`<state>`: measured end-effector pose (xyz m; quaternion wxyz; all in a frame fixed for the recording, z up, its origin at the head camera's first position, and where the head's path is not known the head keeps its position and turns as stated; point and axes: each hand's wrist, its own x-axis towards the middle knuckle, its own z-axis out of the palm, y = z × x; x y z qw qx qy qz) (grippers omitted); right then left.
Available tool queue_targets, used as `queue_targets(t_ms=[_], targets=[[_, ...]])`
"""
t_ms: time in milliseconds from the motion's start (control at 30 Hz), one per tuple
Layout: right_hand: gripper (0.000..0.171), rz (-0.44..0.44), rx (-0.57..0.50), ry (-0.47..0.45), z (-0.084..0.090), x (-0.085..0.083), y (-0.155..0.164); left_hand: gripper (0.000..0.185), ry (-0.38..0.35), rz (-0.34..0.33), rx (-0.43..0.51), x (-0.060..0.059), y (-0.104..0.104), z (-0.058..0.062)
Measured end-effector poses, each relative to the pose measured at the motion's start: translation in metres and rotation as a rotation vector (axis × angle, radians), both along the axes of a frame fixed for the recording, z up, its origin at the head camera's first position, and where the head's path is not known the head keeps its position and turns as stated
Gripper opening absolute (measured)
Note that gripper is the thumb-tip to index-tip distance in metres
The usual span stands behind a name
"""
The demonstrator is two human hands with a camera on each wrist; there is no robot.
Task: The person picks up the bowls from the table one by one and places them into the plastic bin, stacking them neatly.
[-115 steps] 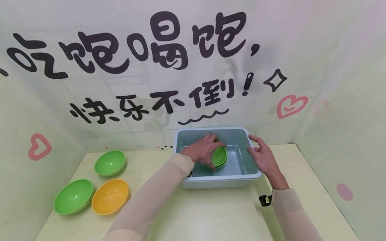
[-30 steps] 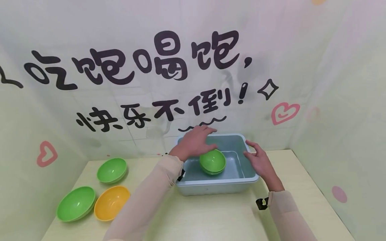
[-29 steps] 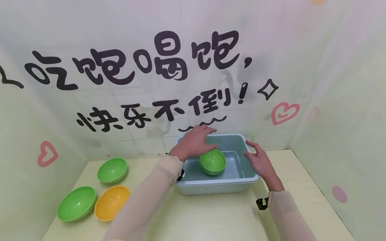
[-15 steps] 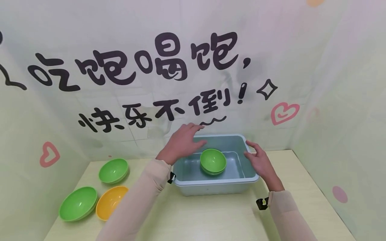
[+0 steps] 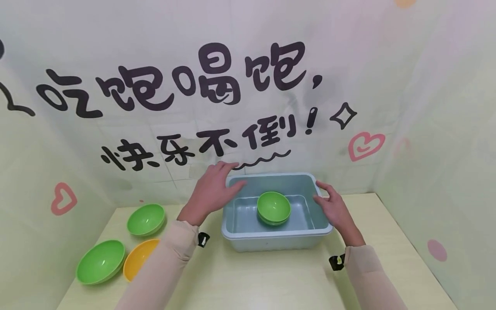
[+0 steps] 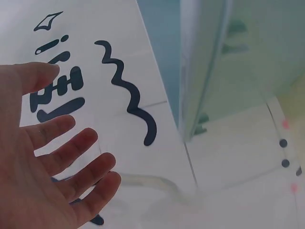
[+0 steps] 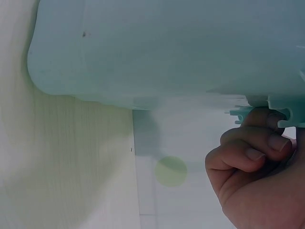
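A light blue plastic tub [image 5: 277,243] stands near the back of the table. Inside it, left of its right wall, sits a small stack of green bowls [image 5: 273,206]. My left hand [image 5: 211,191] hovers by the tub's left back corner, holding nothing; the left wrist view shows its fingers [image 6: 76,148] spread and slightly bent. At the tub's right rim, my right hand [image 5: 340,211] grips the edge. In the right wrist view, the curled fingers [image 7: 257,138] of that hand are tucked under the rim, against the tub's outer wall [image 7: 157,52].
On the table's left lie a green bowl [image 5: 146,219] at the back, a larger green bowl [image 5: 101,262] in front and a yellow bowl [image 5: 140,258], partly covered by my left sleeve [image 5: 159,271]. A printed curtain [image 5: 248,103] rises directly behind the tub.
My left hand has let go of the green bowls in the tub, risen, and moved left past the tub's left side. My right hand has stayed on the right rim.
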<state>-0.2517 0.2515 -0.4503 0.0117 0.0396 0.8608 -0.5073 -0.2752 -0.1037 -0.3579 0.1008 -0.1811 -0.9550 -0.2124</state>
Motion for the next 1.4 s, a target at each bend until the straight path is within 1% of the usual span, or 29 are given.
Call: queue_targets(t_ms=[133, 267, 633, 800, 967, 1067, 1233, 1400], targets=[[0.059, 0.000, -0.005, -0.010, -0.002, 0.002, -0.001, 0.064, -0.011, 0.040, 0.010, 0.011, -0.017, -0.004], [0.059, -0.001, 0.001, -0.016, -0.003, 0.005, -0.001, 0.064, -0.005, 0.082, 0.012, 0.020, -0.033, -0.010], [0.059, -0.005, 0.011, -0.018, -0.002, 0.004, -0.002, 0.064, -0.005, 0.172, 0.028, 0.039, -0.074, -0.019], [0.059, -0.002, 0.010, -0.019, -0.001, 0.004, -0.002, 0.065, -0.018, 0.207, 0.048, 0.050, -0.090, -0.025], [0.060, 0.003, 0.005, -0.011, -0.001, 0.003, -0.001, 0.066, -0.023, 0.241, 0.030, 0.057, -0.103, -0.030], [0.060, 0.004, 0.009, -0.012, -0.001, 0.003, 0.000, 0.068, -0.039, 0.263, 0.019, 0.060, -0.109, -0.034], [0.060, 0.002, 0.006, -0.004, 0.001, 0.003, -0.001, 0.076, -0.050, 0.295, -0.005, 0.067, -0.122, -0.042], [0.059, 0.014, -0.001, 0.012, 0.002, 0.003, -0.001, 0.085, -0.084, 0.332, -0.045, 0.078, -0.136, -0.051]])
